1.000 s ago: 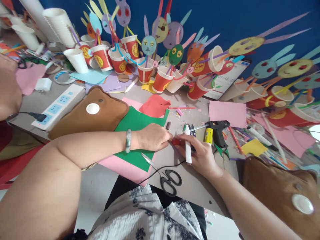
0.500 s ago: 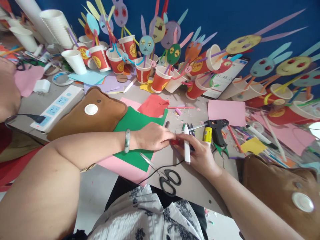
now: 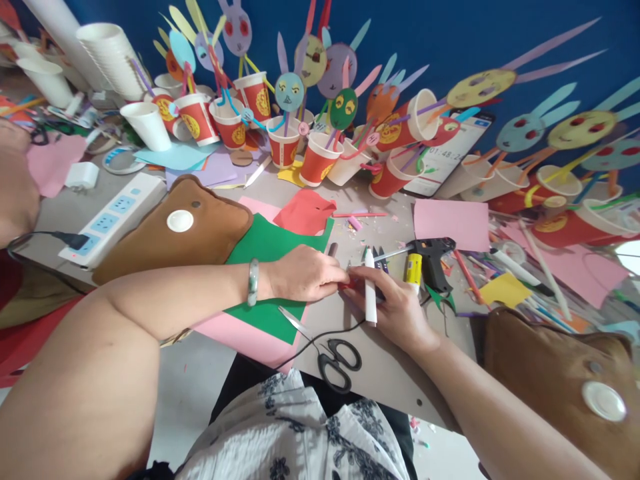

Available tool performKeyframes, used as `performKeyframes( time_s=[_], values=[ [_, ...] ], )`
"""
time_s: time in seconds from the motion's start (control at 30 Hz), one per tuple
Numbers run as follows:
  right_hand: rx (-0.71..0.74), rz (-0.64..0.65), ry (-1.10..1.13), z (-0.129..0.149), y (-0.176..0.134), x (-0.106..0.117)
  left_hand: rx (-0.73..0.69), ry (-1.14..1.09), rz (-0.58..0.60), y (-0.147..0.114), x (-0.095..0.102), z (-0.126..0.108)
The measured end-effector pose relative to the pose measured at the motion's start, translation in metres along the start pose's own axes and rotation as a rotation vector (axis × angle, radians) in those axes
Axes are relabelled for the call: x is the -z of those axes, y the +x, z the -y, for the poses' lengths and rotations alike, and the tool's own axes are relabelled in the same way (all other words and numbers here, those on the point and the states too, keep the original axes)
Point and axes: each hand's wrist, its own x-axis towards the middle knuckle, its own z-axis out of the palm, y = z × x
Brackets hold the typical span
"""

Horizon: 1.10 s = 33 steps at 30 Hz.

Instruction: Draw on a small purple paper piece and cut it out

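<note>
My left hand (image 3: 310, 275), with a jade-like bangle at its wrist, is closed, its fingertips meeting those of my right hand (image 3: 400, 308). Between the fingertips shows a small red piece (image 3: 345, 286), mostly hidden. A white marker pen (image 3: 371, 288) stands upright in the closed right hand, tip pointing away from me. Under the left forearm lie a green paper sheet (image 3: 270, 257) and a pink one (image 3: 235, 335). Open-bladed scissors (image 3: 340, 365) with black handles rest near the table edge. Beyond the right hand are a glue gun (image 3: 436, 260) and a yellow glue stick (image 3: 413, 270).
Paper cups with rabbit-faced figures (image 3: 289, 92) line the blue wall. To the left are a power strip (image 3: 133, 200) and a brown cushion (image 3: 210, 227); another brown cushion (image 3: 540, 373) lies right. A phone (image 3: 453, 157) leans behind. Another person's arm (image 3: 17, 180) is far left.
The view has shifted very slightly. Both hands stay together at the small red piece, with only a slight change at the fingertips; the marker keeps its place in the right hand.
</note>
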Motion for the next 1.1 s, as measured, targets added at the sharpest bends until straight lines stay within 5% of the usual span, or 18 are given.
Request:
performKeyframes(
  time_s=[0.83, 1.1],
  values=[
    [-0.167, 0.093, 0.038, -0.002, -0.003, 0.012, 0.042, -0.034, -0.028, 0.000, -0.001, -0.002],
    [-0.064, 0.226, -0.146, -0.001, -0.003, 0.020, 0.076, -0.131, 0.009, 0.001, -0.003, -0.001]
  ],
)
